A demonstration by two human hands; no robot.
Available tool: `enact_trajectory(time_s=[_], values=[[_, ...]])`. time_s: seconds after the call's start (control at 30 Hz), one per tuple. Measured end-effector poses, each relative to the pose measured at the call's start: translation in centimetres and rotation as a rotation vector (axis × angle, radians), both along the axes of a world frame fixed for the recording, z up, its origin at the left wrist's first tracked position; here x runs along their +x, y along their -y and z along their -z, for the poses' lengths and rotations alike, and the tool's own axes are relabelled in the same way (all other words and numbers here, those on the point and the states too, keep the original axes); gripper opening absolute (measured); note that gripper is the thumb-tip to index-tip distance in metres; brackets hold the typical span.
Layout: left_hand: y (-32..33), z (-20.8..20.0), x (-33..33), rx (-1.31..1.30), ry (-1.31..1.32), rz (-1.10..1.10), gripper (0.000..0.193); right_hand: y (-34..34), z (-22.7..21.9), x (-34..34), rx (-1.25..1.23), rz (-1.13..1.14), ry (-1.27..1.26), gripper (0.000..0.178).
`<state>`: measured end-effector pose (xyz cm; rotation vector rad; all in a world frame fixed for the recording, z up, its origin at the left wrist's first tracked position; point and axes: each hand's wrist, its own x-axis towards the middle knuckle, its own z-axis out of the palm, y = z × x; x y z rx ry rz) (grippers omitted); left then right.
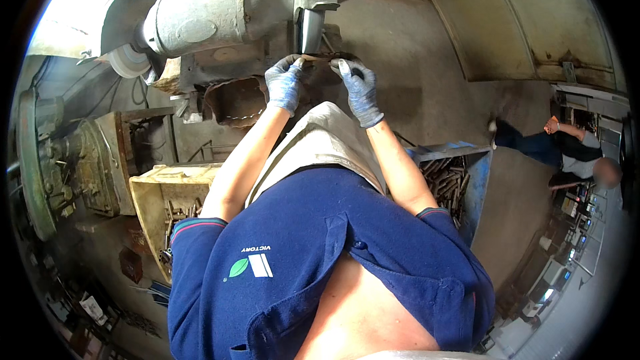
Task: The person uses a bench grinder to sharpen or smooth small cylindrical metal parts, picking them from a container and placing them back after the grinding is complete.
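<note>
My left hand point(285, 84), in a blue and grey knit glove, pinches one end of a short, thin brownish metal piece point(318, 59). At its other end, my right hand point(360, 87), gloved alike, grips it with thumb and fingers. The piece lies roughly crosswise at the lower edge of a grinding wheel point(312, 32) on a large grey bench grinder point(200, 17). Whether metal and wheel touch, I cannot tell. A second, pale grinding wheel point(129, 61) sits at the grinder's left end.
A rusty open-topped container point(237, 103) is below the grinder. Beside my left arm stands a yellowish bin point(150, 203) with metal parts; by my right arm, a blue bin point(479, 193) holds several metal rods. Green machinery point(80, 167) is at left. Another person point(573, 147) sits far right.
</note>
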<state>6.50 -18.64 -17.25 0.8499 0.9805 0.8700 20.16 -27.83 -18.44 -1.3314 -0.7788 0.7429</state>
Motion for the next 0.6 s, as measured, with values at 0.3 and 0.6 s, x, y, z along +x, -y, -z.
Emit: enact_trajectory(time_s=[0.3, 0.6], values=[[-1.0, 0.9, -0.8, 0.032, -0.066, -0.001, 0.011, -0.6, -0.4, -1.2, -0.026, -0.011, -0.144, 0.021], [-3.7, 3.7, -4.0, 0.013, 0.01, -0.042, 0.012, -2.9, -0.5, -4.5, -0.014, 0.009, -0.259, 0.016]])
